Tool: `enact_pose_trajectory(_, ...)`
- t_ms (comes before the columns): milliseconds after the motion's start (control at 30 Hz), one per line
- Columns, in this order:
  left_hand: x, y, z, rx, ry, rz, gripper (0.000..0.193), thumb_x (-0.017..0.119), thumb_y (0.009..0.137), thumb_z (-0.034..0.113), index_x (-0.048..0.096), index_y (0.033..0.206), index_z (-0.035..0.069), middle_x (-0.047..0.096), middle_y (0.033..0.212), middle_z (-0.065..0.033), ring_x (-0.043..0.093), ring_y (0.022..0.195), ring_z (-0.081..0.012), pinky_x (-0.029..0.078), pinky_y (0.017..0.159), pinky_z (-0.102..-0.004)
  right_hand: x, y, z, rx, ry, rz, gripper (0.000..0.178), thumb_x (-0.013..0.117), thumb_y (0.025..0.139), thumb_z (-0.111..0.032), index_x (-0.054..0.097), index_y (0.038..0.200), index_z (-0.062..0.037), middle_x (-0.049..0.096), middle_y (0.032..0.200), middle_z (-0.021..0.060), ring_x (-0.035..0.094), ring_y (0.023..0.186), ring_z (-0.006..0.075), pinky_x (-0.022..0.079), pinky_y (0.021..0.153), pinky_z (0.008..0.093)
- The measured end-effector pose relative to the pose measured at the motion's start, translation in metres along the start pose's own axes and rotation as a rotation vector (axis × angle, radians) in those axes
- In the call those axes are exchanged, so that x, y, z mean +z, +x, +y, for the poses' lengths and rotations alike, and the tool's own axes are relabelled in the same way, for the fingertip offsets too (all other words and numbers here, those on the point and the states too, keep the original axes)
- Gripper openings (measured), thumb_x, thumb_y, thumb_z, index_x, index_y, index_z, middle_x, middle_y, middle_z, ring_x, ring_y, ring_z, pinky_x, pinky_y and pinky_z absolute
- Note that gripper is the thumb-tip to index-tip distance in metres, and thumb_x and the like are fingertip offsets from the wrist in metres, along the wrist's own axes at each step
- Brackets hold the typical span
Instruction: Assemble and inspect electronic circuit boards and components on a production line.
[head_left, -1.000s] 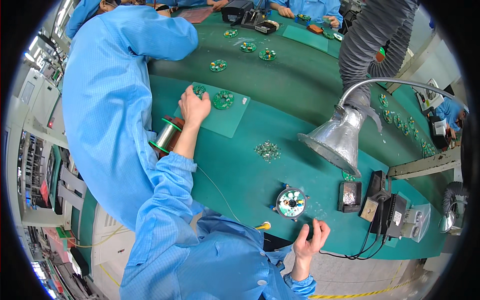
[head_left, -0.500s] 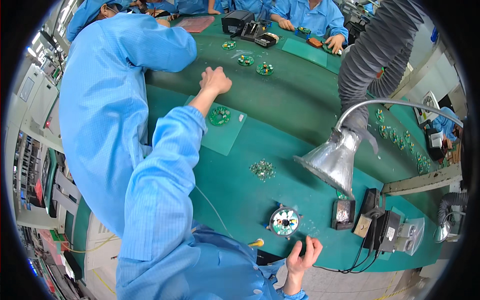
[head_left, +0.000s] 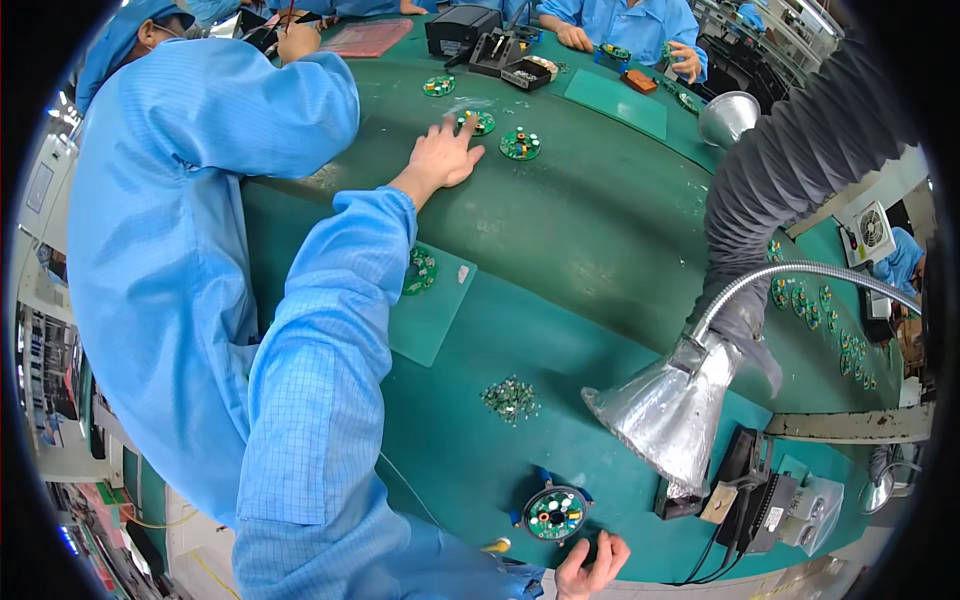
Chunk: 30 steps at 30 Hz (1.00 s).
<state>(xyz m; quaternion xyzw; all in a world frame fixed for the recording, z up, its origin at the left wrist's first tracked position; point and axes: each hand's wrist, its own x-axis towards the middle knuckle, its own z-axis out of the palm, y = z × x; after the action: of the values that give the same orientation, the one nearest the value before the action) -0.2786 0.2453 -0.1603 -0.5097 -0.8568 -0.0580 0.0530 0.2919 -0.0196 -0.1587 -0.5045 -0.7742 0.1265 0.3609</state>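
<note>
My left hand [head_left: 442, 155] reaches far over the bench with its fingers spread. Its fingertips are at a round green circuit board [head_left: 477, 123] and partly cover it; I cannot tell whether they touch it. A second round board [head_left: 520, 144] lies just to the right. Close to me, a populated round board [head_left: 555, 514] sits in a dark ring-shaped holder [head_left: 528, 534] with blue clamps. Beside its lower right edge is my right hand [head_left: 593, 565], loosely curled, thumb apart from the fingers, with nothing visible in it. My left sleeve partly hides another board [head_left: 419, 271] on a green mat [head_left: 425, 335].
A pile of small components [head_left: 510, 399] lies mid-bench. A metal fume hood [head_left: 655, 415] on a grey hose [head_left: 790, 180] hangs at right, above soldering equipment [head_left: 755, 510]. A co-worker's blue sleeve [head_left: 270, 110] is close at left; another co-worker's hand [head_left: 686, 62] is across.
My left hand has moved right and forward to the board, and its fingers have spread. My right hand has come lower, close to the holder. The view has shifted.
</note>
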Motion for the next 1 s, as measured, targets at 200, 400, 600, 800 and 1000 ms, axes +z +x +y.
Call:
enact_pose_trajectory(200,-0.004,0.023,-0.006,0.077,0.102,-0.024,0.049,0.043,0.097,0.047,0.048,0.134,0.015,0.049,0.132,-0.0176,0.052,0.119,-0.0351,0.047,0.094,-0.0503,0.000,0.003,-0.004,0.011,-0.035,-0.014,0.028,0.071,0.079,-0.002,0.066,0.106,0.0004,0.057,0.099,0.0215,0.057,0.083,0.0368,0.049,0.073,0.0427)
enact_pose_trajectory(400,-0.002,0.023,-0.010,0.152,0.117,0.037,0.039,0.050,0.095,0.038,0.057,0.119,0.007,0.057,0.119,-0.0165,0.058,0.112,-0.0335,0.052,0.086,-0.0450,0.000,0.004,-0.002,0.000,-0.048,-0.029,0.027,0.071,0.079,-0.003,0.065,0.106,0.0007,0.057,0.099,0.0216,0.057,0.083,0.0368,0.049,0.072,0.0432)
enact_pose_trajectory(600,-0.005,0.006,-0.017,0.215,0.240,0.018,0.030,0.051,0.096,0.030,0.056,0.114,0.007,0.060,0.111,-0.0170,0.061,0.102,-0.0337,0.053,0.082,-0.0456,0.002,-0.007,0.009,-0.032,0.018,-0.029,0.033,0.059,0.079,0.005,0.059,0.112,0.0076,0.052,0.100,0.0216,0.052,0.084,0.0314,0.045,0.071,0.0395)
enact_pose_trajectory(800,-0.017,-0.011,-0.026,0.170,0.251,0.010,0.032,0.048,0.096,0.035,0.056,0.116,0.010,0.060,0.110,-0.0161,0.063,0.098,-0.0325,0.053,0.079,-0.0453,0.003,-0.009,0.010,-0.053,0.003,-0.011,0.033,0.060,0.078,0.006,0.059,0.112,0.0072,0.052,0.100,0.0221,0.052,0.084,0.0316,0.045,0.071,0.0396)
enact_pose_trajectory(1000,-0.006,-0.013,-0.045,0.231,0.212,0.019,0.028,0.045,0.098,0.034,0.054,0.110,0.011,0.062,0.101,-0.0176,0.066,0.083,-0.0354,0.053,0.071,-0.0475,-0.001,0.005,-0.008,-0.053,-0.044,0.011,0.026,0.070,0.079,-0.003,0.065,0.103,0.0030,0.058,0.098,0.0212,0.058,0.082,0.0363,0.050,0.072,0.0420)
